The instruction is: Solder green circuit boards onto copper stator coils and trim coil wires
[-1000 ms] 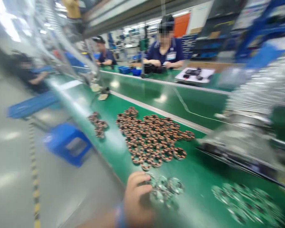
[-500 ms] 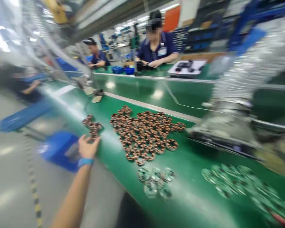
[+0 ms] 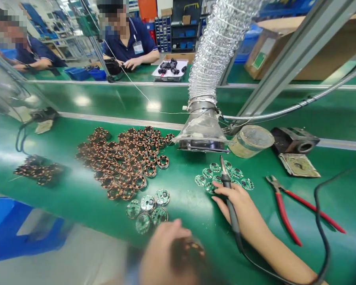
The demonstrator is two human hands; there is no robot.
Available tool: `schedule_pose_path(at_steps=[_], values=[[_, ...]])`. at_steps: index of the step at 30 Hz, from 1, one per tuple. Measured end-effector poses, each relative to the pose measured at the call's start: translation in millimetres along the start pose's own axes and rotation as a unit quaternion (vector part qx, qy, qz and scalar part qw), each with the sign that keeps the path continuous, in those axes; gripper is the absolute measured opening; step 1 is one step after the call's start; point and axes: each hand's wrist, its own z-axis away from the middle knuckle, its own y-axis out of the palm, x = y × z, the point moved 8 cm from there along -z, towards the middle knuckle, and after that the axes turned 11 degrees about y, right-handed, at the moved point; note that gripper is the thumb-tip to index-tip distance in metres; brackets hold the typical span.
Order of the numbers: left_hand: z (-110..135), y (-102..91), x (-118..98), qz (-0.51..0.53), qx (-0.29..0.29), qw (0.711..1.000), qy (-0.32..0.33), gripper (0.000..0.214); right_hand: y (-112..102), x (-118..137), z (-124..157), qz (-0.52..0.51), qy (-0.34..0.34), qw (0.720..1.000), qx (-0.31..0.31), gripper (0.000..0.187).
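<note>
Remaining on the bench [image 3: 179, 190] are bare coils [image 3: 124, 166], left, and loose boards [image 3: 207, 173], right, while five board-topped coils [image 3: 148, 203] near centre appear done; left hand [image 3: 161, 247], grip round a blurred coil [image 3: 191, 253]; right hand [image 3: 241, 204], grip round a soldering iron [image 3: 232, 215].

No legible text; chest badge [image 3: 138, 47], carton label [image 3: 262, 54] too blurred.
</note>
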Motion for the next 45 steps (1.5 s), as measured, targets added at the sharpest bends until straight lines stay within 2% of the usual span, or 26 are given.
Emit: schedule_pose_path(at_steps=[2,5,8,9,13,15,17,21,26,29,32,34,36,38,40,43,45], values=[[-9.7,35.6,-5.7,0.008,0.049,0.999,0.017,0.084,1.8,0.7,-3.3,0.005,0.006,1.0,-0.021,0.017],[-17.8,60.8,2.7,-0.017,0.097,0.995,-0.007,0.093,4.7,0.0,-6.8,0.008,0.014,0.999,-0.042,0.019],[-15.0,59.4,14.4,0.015,0.102,0.993,-0.064,0.104,3.7,-2.1,-6.9,-0.005,0.025,0.999,-0.043,0.019],[-12.2,56.5,16.9,0.032,0.102,0.991,-0.084,0.098,1.3,-2.5,-5.3,-0.015,0.03,0.999,-0.042,0.018],[1.2,44.3,25.8,0.112,0.09,0.969,-0.2,0.047,-16.7,7.7,12.1,-0.086,0.046,0.995,-0.029,0.015],[5.9,40.1,30.5,0.17,0.057,0.946,-0.271,0.039,-24.1,22.0,25.3,-0.125,0.038,0.991,-0.006,0.019],[5.1,37.7,31.8,0.206,0.031,0.93,-0.302,0.034,-25.9,38.5,38.3,-0.141,0.019,0.99,0.024,0.022],[-6.3,40.2,26.5,0.21,0.056,0.941,-0.258,0.005,-14.4,57.7,53.1,-0.136,-0.006,0.987,0.082,0.028],[-9.4,41.2,28.0,0.23,0.028,0.939,-0.253,0.006,-0.4,54.6,54.4,-0.129,0.009,0.986,0.108,0.028],[-12.5,37.9,24.9,0.206,0.009,0.952,-0.224,0.008,0.9,52.8,54.5,-0.139,0.017,0.985,0.105,0.029],[-16.4,32.6,17.6,0.142,0.008,0.978,-0.154,0.012,1.1,52.7,54.5,-0.149,0.028,0.984,0.094,0.026],[-18.4,32.4,9.1,0.075,0.042,0.993,-0.08,0.021,2.6,52.9,54.5,-0.156,0.036,0.983,0.092,0.025],[-16.9,34.9,5.0,0.017,0.091,0.995,-0.033,0.028,4.9,53.1,54.8,-0.162,0.045,0.981,0.095,0.025],[-12.3,37.0,8.7,-0.006,0.135,0.99,-0.04,0.029,6.7,53.5,55.1,-0.17,0.052,0.979,0.1,0.025],[-7.4,36.6,13.4,0.021,0.149,0.986,-0.066,0.028,6.8,54.4,55.4,-0.177,0.056,0.977,0.105,0.025],[-2.4,34.3,14.2,0.078,0.134,0.984,-0.086,0.029,-0.8,55.3,56.2,-0.207,0.055,0.973,0.091,0.03],[3.0,35.7,19.6,0.124,0.118,0.974,-0.149,0.026,-9.3,52.8,59.6,-0.203,0.056,0.975,0.075,0.034]])
